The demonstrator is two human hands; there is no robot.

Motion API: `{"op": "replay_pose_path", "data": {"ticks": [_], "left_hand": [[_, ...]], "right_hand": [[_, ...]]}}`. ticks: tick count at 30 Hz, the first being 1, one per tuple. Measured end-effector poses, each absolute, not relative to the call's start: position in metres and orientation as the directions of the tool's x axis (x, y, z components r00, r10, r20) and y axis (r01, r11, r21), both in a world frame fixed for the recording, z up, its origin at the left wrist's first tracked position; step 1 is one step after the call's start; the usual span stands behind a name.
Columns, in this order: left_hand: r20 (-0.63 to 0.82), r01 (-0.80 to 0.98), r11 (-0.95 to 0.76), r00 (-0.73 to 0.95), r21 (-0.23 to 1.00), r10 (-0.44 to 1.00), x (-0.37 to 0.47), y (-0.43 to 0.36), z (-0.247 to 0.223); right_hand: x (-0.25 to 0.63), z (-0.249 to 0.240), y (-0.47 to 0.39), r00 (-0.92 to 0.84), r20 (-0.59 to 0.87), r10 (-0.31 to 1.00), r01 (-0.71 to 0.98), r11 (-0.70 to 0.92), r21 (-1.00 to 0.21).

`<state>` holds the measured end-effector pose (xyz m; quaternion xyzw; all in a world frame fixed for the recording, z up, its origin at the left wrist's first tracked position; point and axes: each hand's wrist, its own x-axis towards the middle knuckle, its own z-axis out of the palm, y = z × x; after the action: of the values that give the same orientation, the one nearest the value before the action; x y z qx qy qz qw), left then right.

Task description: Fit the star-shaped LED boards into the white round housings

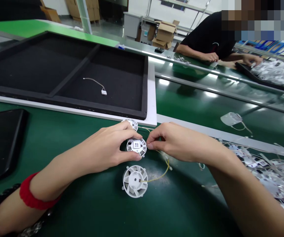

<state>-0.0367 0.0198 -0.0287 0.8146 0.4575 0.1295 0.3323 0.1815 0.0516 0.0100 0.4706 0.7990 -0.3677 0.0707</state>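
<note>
My left hand (112, 144) grips a round white fan-like part (136, 144) between thumb and fingers on the green table. A small square board with a printed label sits on that part's middle. At its right edge, my right hand (166, 140) pinches a thin wire. Just behind lies another white round part (133, 124), partly hidden by my left hand. In front, a third round part (135, 181) rests with vanes showing, and a yellow wire (165, 172) curves from its centre to the right.
A black divided tray (69, 77) holds a small wired piece (103, 92). At the left is a black object (2, 141); wired parts (268, 171) pile up right. A white cup-shaped part (231, 119) lies on the far strip, where a person (206, 39) handles parts.
</note>
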Motion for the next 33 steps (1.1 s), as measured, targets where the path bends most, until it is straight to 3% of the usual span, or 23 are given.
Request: {"op": "replay_pose_path", "data": {"ticks": [13, 25, 29, 33], "left_hand": [[-0.101, 0.763, -0.415, 0.525, 0.495, 0.845, -0.033, 0.018, -0.025], [-0.056, 0.724, -0.454, 0.558, 0.519, 0.828, -0.037, 0.015, -0.022], [0.086, 0.650, -0.468, 0.528, 0.599, 0.845, -0.038, 0.012, -0.020], [0.193, 0.650, -0.494, 0.479, 0.578, 0.856, -0.039, 0.012, -0.022]], "right_hand": [[0.182, 0.005, 0.050, -0.568, -0.456, 0.685, 0.791, 0.302, -0.532], [0.192, 0.015, 0.049, -0.618, -0.400, 0.677, 0.761, 0.388, -0.520], [0.213, 0.042, 0.048, -0.468, -0.279, 0.838, 0.855, 0.349, -0.384], [0.223, 0.042, 0.046, -0.306, -0.382, 0.872, 0.952, 0.267, -0.152]]}}
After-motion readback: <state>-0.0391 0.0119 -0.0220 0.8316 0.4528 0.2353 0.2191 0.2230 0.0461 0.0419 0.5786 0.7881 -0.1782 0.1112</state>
